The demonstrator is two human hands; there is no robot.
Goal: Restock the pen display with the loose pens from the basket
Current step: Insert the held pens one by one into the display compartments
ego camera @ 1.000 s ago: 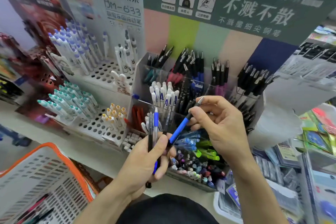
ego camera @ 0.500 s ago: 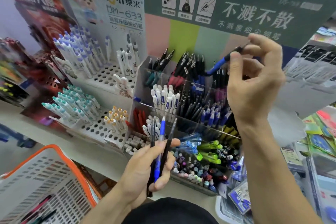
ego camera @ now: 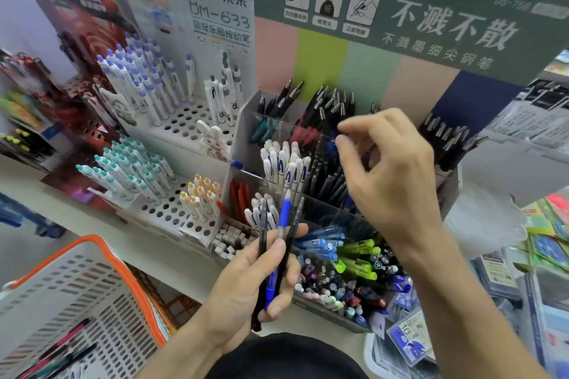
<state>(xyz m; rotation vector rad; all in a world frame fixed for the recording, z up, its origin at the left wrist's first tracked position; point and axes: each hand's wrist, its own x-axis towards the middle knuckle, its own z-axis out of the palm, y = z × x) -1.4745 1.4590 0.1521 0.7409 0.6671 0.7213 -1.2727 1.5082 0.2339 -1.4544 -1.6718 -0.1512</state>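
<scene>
- The left hand (ego camera: 246, 283) is curled round three loose pens, thumb pressed across them: a blue pen (ego camera: 281, 231) in the middle with a dark pen (ego camera: 263, 234) to its left and another dark pen (ego camera: 294, 234) to its right, tips pointing up and away.
- The right hand (ego camera: 391, 175) hovers empty over the middle of the pen display (ego camera: 243, 126), fingers loosely curled, thumb and forefinger tips near each other but apart.
- Under that hand, the display's clear compartments hold black pens at the far row, white-and-blue pens (ego camera: 284, 163) in the middle left, and blue and green pens (ego camera: 357, 252) lying in the near tray.
- To the left, a white perforated rack (ego camera: 181, 129) stands on the shelf (ego camera: 123, 231), carrying upright pens with purple, teal and orange tops.
- The basket (ego camera: 101, 249), white with an orange rim, sits near left; a few pens (ego camera: 58, 351) lie in its bottom.
</scene>
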